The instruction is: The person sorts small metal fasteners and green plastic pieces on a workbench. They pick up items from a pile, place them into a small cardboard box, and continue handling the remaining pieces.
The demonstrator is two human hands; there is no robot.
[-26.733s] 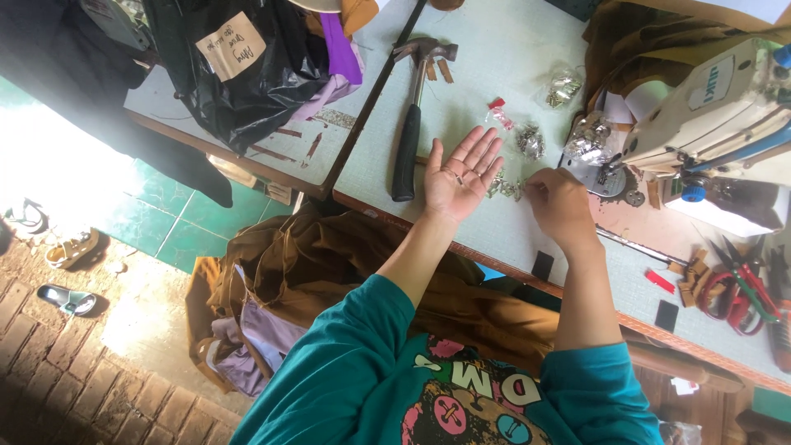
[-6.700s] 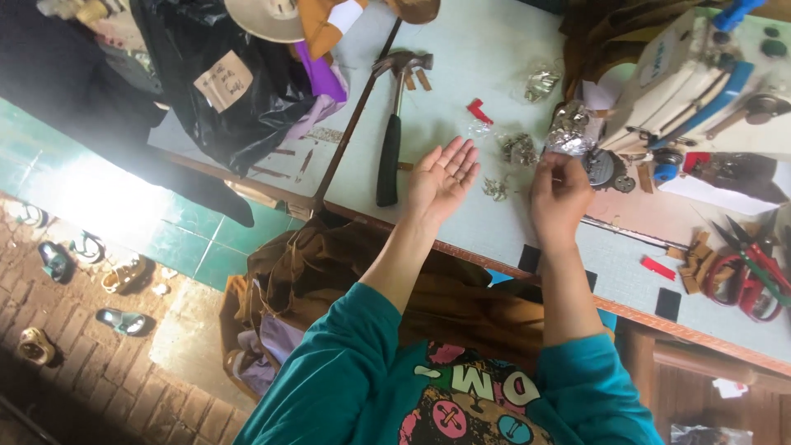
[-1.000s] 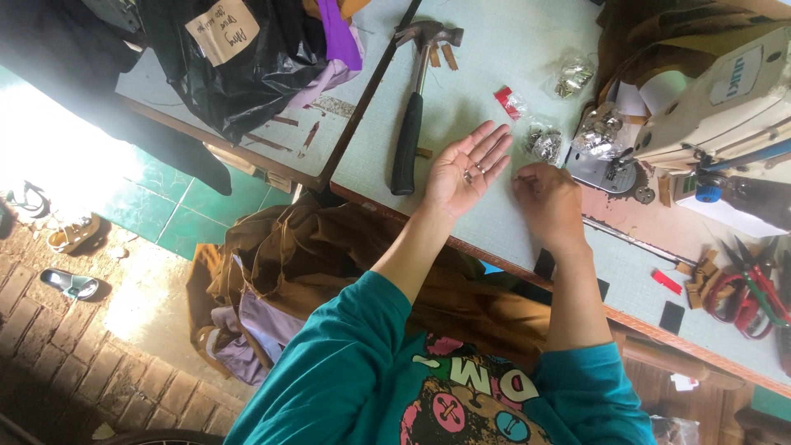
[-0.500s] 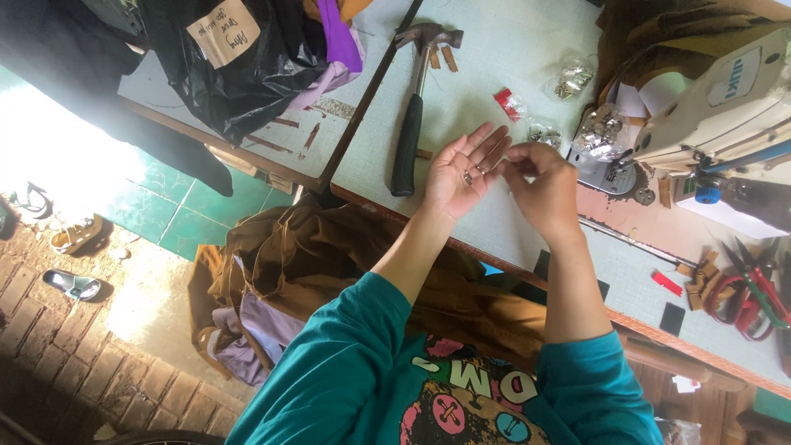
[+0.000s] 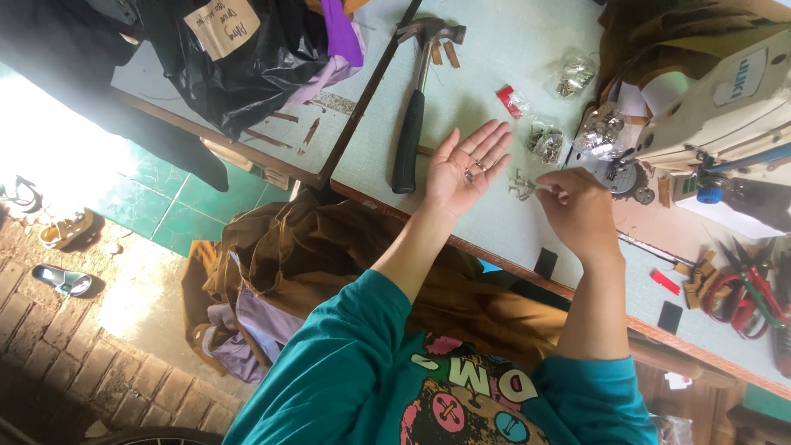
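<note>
1. The left hand [image 5: 464,165] is lying flat open, palm up, fingers spread, above the table [image 5: 486,74]; a few small metal bits [image 5: 471,170] are sitting loose in the palm (not gripped, only cradled).
2. The right hand [image 5: 577,206] is curling mostly closed, thumb and fingertips pinching near a small heap of metal fittings [image 5: 521,185] on the table; whether a piece is actually caught between the fingers, I cannot tell (too small).
3. Key relation: the heap is lying between the two hands, just beside the right fingertips and near the left fingertips, so the right hand is sitting nearer to it.
4. The open palm is facing up just to the left of the heap, so the gap from pinch to palm is looking short (judgement).
5. The hammer [image 5: 416,103] is lying left of the left hand, handle pointing toward the person, untouched.
6. Clear bags of metal parts [image 5: 545,142] are lying beyond the heap, beside the sewing machine [image 5: 717,107].
</note>
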